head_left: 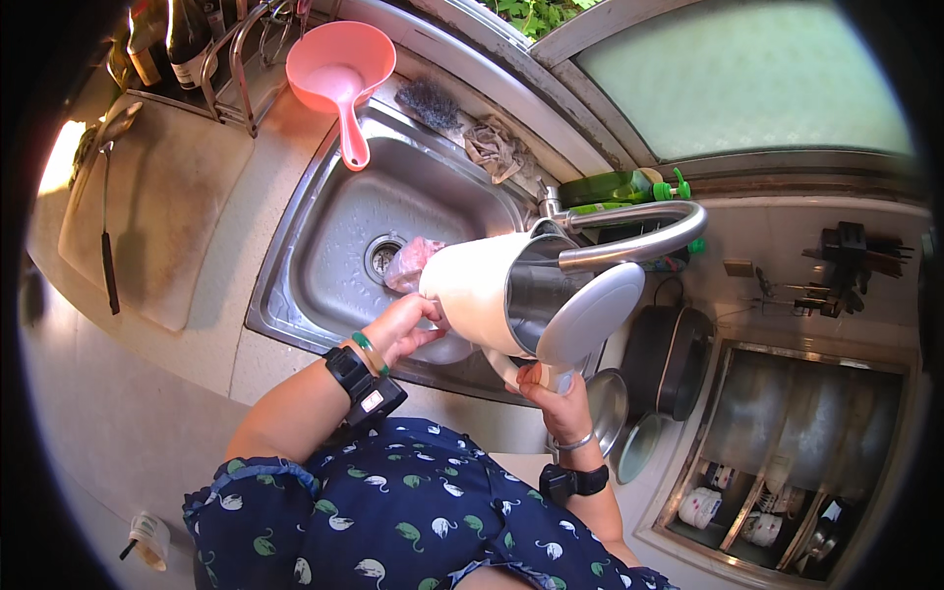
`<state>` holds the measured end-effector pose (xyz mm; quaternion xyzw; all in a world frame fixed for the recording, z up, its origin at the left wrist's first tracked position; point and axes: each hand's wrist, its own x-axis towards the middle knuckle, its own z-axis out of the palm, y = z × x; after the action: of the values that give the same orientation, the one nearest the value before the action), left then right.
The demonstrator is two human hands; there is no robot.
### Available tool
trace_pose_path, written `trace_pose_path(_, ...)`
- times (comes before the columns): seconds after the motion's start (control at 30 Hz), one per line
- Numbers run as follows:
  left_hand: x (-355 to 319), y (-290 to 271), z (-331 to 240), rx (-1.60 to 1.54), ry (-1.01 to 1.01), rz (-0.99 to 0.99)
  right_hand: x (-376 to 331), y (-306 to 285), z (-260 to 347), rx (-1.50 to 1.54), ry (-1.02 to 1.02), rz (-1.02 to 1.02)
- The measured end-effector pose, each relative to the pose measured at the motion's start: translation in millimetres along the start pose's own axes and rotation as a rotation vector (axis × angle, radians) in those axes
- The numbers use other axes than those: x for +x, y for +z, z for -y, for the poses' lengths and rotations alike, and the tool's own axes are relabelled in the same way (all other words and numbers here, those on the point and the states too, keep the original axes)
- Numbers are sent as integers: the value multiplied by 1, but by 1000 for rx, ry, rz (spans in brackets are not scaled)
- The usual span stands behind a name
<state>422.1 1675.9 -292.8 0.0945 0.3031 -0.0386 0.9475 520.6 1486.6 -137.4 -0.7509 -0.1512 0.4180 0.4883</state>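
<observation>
A white electric kettle (472, 290) is held tilted over the right part of the stainless sink (334, 211), its open mouth toward three o'clock and its hinged lid (590, 313) swung out at four. The left hand (405, 329), at eight o'clock from the kettle's middle, curls its fingers against the base end; how firmly they press is hidden. The right hand (556, 393), at five, closes round the handle (501, 369) near the lid. The curved faucet (639, 231) ends right by the mouth at two o'clock; whether water runs, I cannot tell. At ten lies a pink bagged lump (413, 264) beside the drain (383, 258). Farther out sit a coral dipper (344, 74) at eleven, a dark scouring pad (428, 103) at twelve and a green bottle (605, 187) at two

If the left hand slipped from the smooth base, the kettle could drop onto the bag. Too near the faucet, the rim or lid could knock it; a steeper tilt could spill any contents over the counter edge
</observation>
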Motion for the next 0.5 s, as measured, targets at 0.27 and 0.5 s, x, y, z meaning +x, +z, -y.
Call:
trace_pose_path(0.27,7,-10,10,-6,-44,6,-2,-3,-9,-9,19,-1)
trace_pose_path(0.5,14,-19,17,-4,-62,32,-2,0,-16,-28,6,2)
